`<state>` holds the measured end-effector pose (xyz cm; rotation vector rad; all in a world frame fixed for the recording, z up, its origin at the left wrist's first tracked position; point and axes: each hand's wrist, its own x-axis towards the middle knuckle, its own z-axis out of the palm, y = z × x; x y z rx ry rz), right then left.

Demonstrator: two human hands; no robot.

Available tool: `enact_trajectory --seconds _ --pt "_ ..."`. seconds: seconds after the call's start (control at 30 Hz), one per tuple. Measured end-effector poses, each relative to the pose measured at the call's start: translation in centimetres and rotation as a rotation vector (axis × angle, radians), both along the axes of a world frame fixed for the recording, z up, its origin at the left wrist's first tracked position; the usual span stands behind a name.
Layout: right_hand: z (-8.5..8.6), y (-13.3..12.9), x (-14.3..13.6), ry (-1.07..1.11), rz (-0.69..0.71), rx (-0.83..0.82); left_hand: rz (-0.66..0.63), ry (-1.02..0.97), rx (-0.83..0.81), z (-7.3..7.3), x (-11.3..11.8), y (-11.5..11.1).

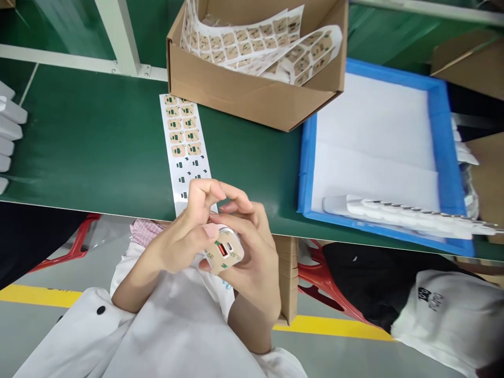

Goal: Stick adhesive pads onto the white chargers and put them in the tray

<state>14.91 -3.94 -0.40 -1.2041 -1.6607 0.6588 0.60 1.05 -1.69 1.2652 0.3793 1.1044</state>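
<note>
A white USB charger (215,260) is held between both hands just in front of the bench edge. Its end face points up at me, showing an orange USB-A port, a smaller USB-C port and a tan adhesive sticker with green marks. My left hand (185,244) has its thumb pressed on the sticker's upper edge. From the right, the fingers of my right hand (258,252) wrap round the body, which they partly hide. Beyond the hands lies a sticker sheet (183,173), its far part still bearing tan stickers and its near part bare white backing with dark cutouts.
A cardboard box (252,92) full of curled sticker sheets stands at the back. To its right, a blue tray (307,173) lined with white holds a row of white chargers (401,215). More white pieces (11,126) sit far left. A person's white sleeve (452,315) shows lower right.
</note>
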Motion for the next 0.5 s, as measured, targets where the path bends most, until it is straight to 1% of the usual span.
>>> enact_trajectory --seconds 0.1,0.13,0.2,0.27,0.3,0.33,0.43,0.47,0.5 --pt "-0.6 -0.3 -1.2 -0.051 -0.253 0.142 0.081 0.161 0.036 0.9 -0.4 0.2" --pt "-0.8 -0.4 -1.5 -0.073 -0.312 0.202 0.074 0.202 0.056 1.1 -0.7 0.1" --pt "-1.2 -0.5 -1.8 -0.095 -0.369 0.304 0.009 0.229 0.054 1.7 -1.1 -0.2" --pt "-1.4 -0.4 -1.9 -0.071 -0.376 0.329 -0.022 0.225 0.009 2.0 -1.5 -0.9" --pt "-1.4 -0.4 -1.8 -0.044 -0.348 0.308 0.000 0.230 -0.007 2.2 -1.6 -1.3" --pt "-1.4 -0.4 -1.8 -0.002 -0.286 0.263 0.039 0.240 -0.011 2.3 -1.6 -1.6" --pt "-0.9 -0.2 -1.9 0.225 0.023 0.110 0.128 0.267 0.039 2.2 -1.4 -2.3" --pt "-0.8 -0.2 -2.1 0.317 0.087 0.078 0.153 0.263 0.081 2.1 -1.2 -2.4" --pt "-0.6 -0.3 -2.5 0.401 0.099 0.060 0.174 0.255 0.132 2.0 -1.0 -2.4"
